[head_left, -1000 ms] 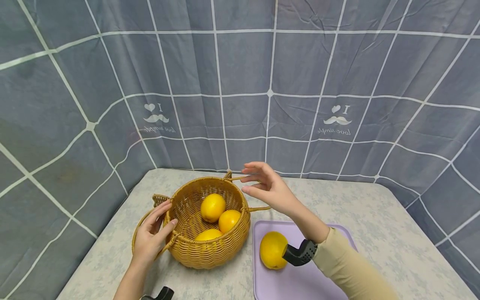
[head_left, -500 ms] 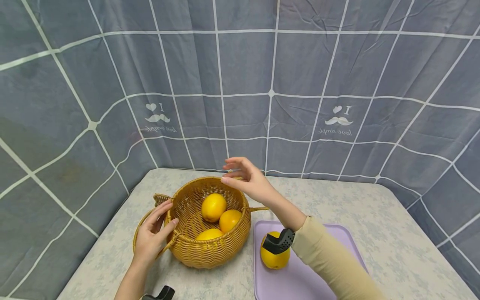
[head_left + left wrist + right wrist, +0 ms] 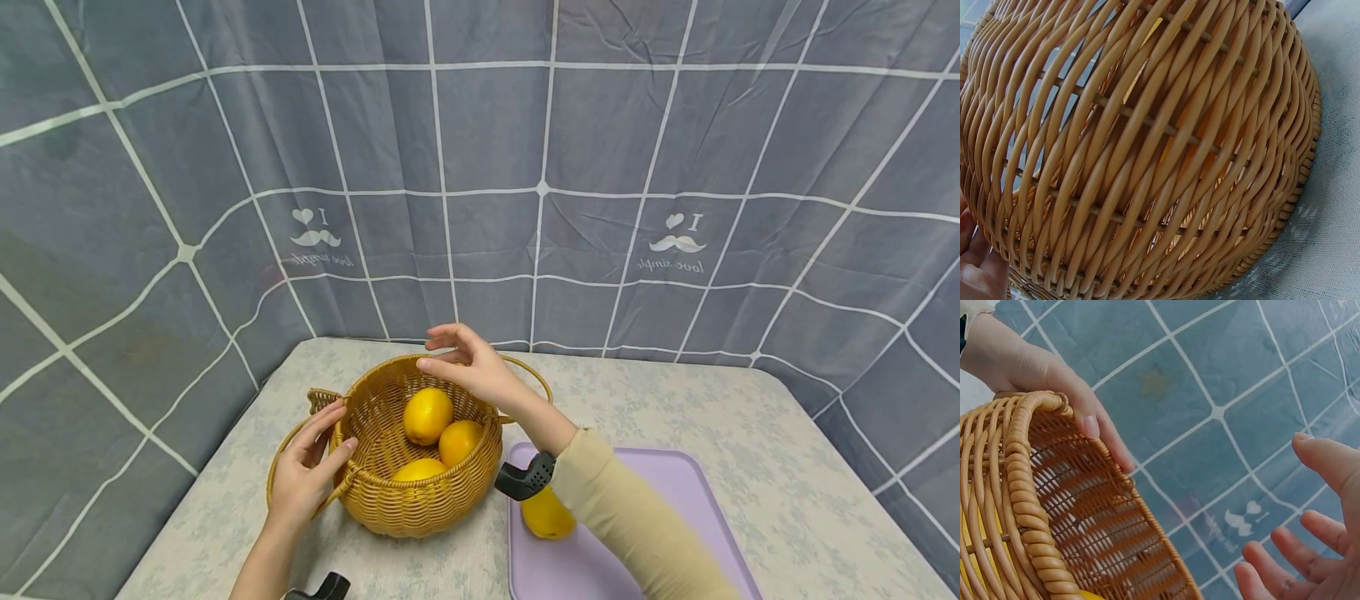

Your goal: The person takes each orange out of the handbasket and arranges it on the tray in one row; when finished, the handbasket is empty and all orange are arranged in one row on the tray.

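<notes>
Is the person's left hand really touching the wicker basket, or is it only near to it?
Touching. The right wrist view shows it: the left hand lies against the wicker basket, its fingertips meeting the edge without a gap.

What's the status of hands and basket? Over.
Left hand touching rim of basket. Right hand empty, near rim. Three yellow fruits inside. Wrist camera partly hides fourth fruit on tray.

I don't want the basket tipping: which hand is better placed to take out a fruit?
Probably the right hand: it hangs empty by the far side of the basket, near the fruit. The left hand grips the left side.
</notes>
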{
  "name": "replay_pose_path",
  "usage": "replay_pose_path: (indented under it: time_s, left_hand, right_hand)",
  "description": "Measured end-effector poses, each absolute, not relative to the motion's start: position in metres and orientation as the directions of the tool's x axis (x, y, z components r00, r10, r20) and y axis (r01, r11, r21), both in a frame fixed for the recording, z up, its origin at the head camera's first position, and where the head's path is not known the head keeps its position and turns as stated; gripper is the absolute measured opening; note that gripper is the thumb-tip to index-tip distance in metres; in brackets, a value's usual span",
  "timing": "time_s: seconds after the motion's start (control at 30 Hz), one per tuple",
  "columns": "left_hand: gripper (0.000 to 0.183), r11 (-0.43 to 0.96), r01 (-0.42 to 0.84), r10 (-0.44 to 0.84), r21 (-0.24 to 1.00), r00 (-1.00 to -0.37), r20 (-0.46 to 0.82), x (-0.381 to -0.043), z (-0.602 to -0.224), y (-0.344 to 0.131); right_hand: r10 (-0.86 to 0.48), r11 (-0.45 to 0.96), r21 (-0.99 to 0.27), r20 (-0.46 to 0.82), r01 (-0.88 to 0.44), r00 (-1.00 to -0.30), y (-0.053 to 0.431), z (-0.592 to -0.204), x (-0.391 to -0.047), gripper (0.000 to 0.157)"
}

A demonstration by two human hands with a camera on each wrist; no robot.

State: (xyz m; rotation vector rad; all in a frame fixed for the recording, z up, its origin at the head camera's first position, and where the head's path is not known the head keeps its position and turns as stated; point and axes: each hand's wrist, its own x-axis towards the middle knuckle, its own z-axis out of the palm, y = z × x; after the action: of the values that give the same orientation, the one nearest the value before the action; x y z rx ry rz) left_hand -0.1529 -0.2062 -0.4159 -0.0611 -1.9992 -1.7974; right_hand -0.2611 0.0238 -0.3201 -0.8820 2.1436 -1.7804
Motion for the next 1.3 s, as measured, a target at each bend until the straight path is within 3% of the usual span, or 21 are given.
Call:
replay_pose_path:
  time_s: [0.73, 1.3]
  left_hand:
    - [0.044, 0.123, 0.334, -0.254, 0.935, -0.9, 0.355, -0.153, -0.417, -0.206]
    - [0.044, 0.15, 0.31, -0.24, 0.939, -0.91, 0.339, -0.151, -0.416, -0.206]
  right_hand:
    - [-0.589, 0.289, -0.918, 0.053, -0.271, -0.807, 0.001, -0.351, -0.279, 0.046]
    - [-0.582, 0.329, -0.912, 0.008, -0.245, -0.813, -0.007, -0.363, -0.282, 0.049]
